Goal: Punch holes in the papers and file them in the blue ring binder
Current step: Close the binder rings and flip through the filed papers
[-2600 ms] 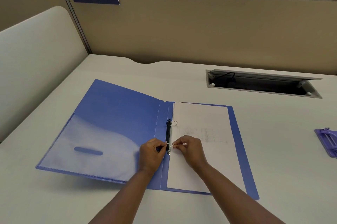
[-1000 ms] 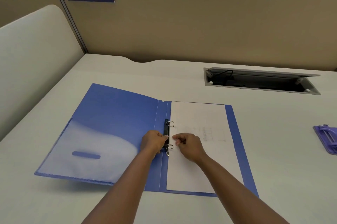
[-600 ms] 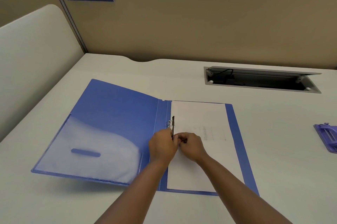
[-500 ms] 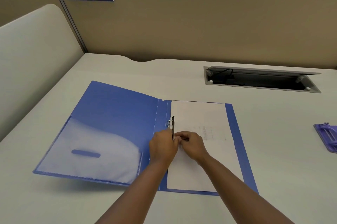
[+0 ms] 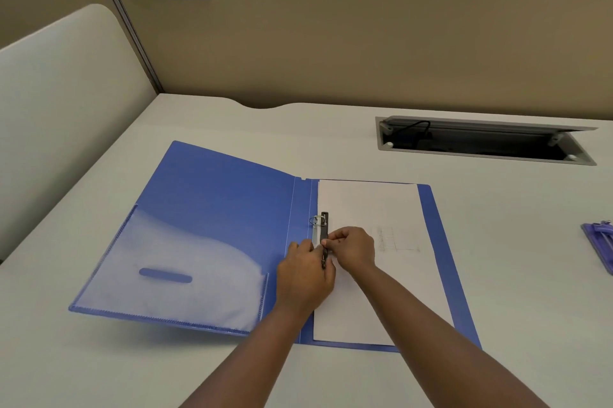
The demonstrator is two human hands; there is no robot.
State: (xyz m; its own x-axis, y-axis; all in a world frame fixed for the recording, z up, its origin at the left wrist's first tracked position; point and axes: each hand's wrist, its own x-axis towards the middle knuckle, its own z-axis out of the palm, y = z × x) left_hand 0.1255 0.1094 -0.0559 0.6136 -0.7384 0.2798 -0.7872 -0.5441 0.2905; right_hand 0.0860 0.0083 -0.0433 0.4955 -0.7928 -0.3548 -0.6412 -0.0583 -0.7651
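Observation:
The blue ring binder (image 5: 219, 208) lies open on the white desk, with a clear pocket inside its left cover. White papers (image 5: 368, 208) lie on its right half, threaded on the rings. The upper metal ring (image 5: 316, 221) shows beside a black clamp bar (image 5: 324, 225) that stands on edge along the paper's left margin. My left hand (image 5: 305, 275) covers the lower ring and pinches the bar's lower part. My right hand (image 5: 351, 250) pinches the bar from the right, resting on the papers.
A purple hole punch (image 5: 600, 245) sits at the desk's right edge, partly cut off. An open cable tray (image 5: 481, 142) is recessed in the desk behind the binder. A beige partition (image 5: 365, 42) closes the back and a cream divider (image 5: 59, 108) the left.
The black bar, earlier lying left of the rings, now stands on edge over the paper's margin. Both hands have come together on it. The left cover has settled slightly.

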